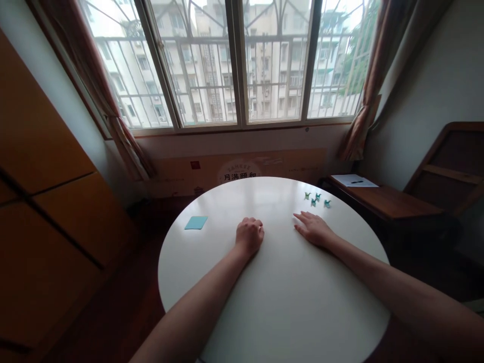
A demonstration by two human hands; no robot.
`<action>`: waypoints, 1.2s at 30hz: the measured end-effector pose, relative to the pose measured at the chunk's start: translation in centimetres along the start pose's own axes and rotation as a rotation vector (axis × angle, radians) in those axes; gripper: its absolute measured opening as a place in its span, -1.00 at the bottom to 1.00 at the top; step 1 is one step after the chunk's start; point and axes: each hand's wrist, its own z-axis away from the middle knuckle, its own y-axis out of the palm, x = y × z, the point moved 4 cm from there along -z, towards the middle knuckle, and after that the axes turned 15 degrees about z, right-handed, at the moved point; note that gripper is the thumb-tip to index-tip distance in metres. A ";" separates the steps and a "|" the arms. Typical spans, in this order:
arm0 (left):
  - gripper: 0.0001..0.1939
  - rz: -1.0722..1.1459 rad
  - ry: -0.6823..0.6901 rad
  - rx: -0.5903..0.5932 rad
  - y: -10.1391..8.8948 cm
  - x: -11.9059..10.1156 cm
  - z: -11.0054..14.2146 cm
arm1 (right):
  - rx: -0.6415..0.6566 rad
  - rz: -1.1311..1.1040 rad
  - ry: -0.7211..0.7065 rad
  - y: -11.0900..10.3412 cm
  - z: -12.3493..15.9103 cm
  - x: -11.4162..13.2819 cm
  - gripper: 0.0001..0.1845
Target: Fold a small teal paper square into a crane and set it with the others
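On the white round table (264, 302), my left hand (250, 236) rests closed in a loose fist, with no object showing at its fingers. To its left lies a flat stack or sheet of light blue square paper (195, 223), apart from the hand. My right hand (314, 229) lies palm down on the tabletop, fingers stretched out and a little spread, holding nothing. Just beyond it, toward the far right rim, stand several small green and teal folded paper figures (317, 197) that look like cranes. Neither hand touches the paper or the figures.
A wooden side table (401, 204) at the right bears a white sheet of paper (354, 180) with a dark pen (356, 182) on it. Behind it leans a brown wooden chair (449, 161). An orange-brown cabinet (49, 237) stands left. A printed box (170, 174) lies below the window.
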 end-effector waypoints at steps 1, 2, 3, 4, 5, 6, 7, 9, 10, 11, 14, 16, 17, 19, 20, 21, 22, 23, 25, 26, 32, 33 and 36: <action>-0.68 -0.017 -0.017 -0.009 0.1 0.1 -0.1 | 0.032 0.011 0.010 -0.1 0.0 0.1 -0.36; -0.62 -0.035 -0.041 -0.017 0.1 0.2 -0.3 | 0.060 0.019 0.018 -0.2 0.0 0.2 -0.36; -0.54 -0.052 -0.071 -0.019 0.2 0.4 -0.4 | 0.086 0.026 0.024 -0.4 0.0 0.3 -0.36; -0.47 -0.067 -0.101 -0.010 0.3 0.6 -0.6 | 0.109 0.030 0.026 -0.6 0.0 0.4 -0.35; -0.42 -0.078 -0.126 0.012 0.5 0.8 -0.8 | 0.130 0.032 0.026 -0.7 0.0 0.5 -0.35; -0.40 -0.085 -0.141 0.042 0.7 1.0 -1.1 | 0.150 0.033 0.025 -0.8 0.0 0.6 -0.34; -0.40 -0.089 -0.147 0.074 0.9 1.1 -1.3 | 0.167 0.034 0.023 -0.9 0.0 0.7 -0.33; -0.42 -0.095 -0.153 0.124 1.2 1.4 -1.7 | 0.196 0.034 0.017 -1.1 -0.1 0.7 -0.34; -0.41 -0.099 -0.157 0.137 1.3 1.5 -1.8 | 0.208 0.034 0.014 -1.1 -0.2 0.7 -0.34; -0.39 -0.103 -0.157 0.146 1.3 1.5 -2.0 | 0.217 0.035 0.013 -1.2 -0.2 0.7 -0.34; -0.36 -0.113 -0.159 0.154 1.2 1.5 -2.2 | 0.234 0.036 0.015 -1.7 -0.3 0.8 -0.34; -0.37 -0.117 -0.163 0.157 1.1 1.4 -2.2 | 0.236 0.036 0.018 -2.1 -0.2 1.0 -0.36; -0.37 -0.120 -0.165 0.157 1.0 1.3 -2.2 | 0.236 0.035 0.020 -2.4 -0.1 1.1 -0.37; -0.37 -0.125 -0.168 0.157 0.8 1.2 -2.2 | 0.235 0.035 0.024 -2.8 0.0 1.2 -0.38; -0.37 -0.127 -0.169 0.157 0.8 1.2 -2.2 | 0.233 0.035 0.027 -3.0 0.1 1.3 -0.39; -0.37 -0.129 -0.171 0.158 0.8 1.2 -2.2 | 0.230 0.034 0.030 -3.1 0.1 1.4 -0.39; -0.37 -0.131 -0.172 0.158 0.7 1.1 -2.3 | 0.225 0.034 0.035 -3.2 0.1 1.4 -0.40; -0.37 -0.132 -0.173 0.159 0.7 1.2 -2.3 | 0.220 0.033 0.039 -3.2 0.2 1.5 -0.41; -0.36 -0.134 -0.173 0.160 0.8 1.2 -2.3 | 0.208 0.030 0.047 -3.2 0.2 1.6 -0.43; -0.36 -0.135 -0.173 0.159 0.8 1.3 -2.4 | 0.203 0.029 0.050 -3.2 0.2 1.6 -0.43; -0.38 -0.147 -0.163 0.136 0.7 1.3 -2.2 | 0.180 0.020 0.050 -3.4 0.2 1.7 -0.46; -0.38 -0.149 -0.161 0.133 0.7 1.3 -2.2 | 0.179 0.018 0.050 -3.5 0.2 1.7 -0.46; -0.37 -0.155 -0.160 0.135 0.5 1.2 -2.1 | 0.186 0.012 0.053 -3.8 0.2 1.8 -0.45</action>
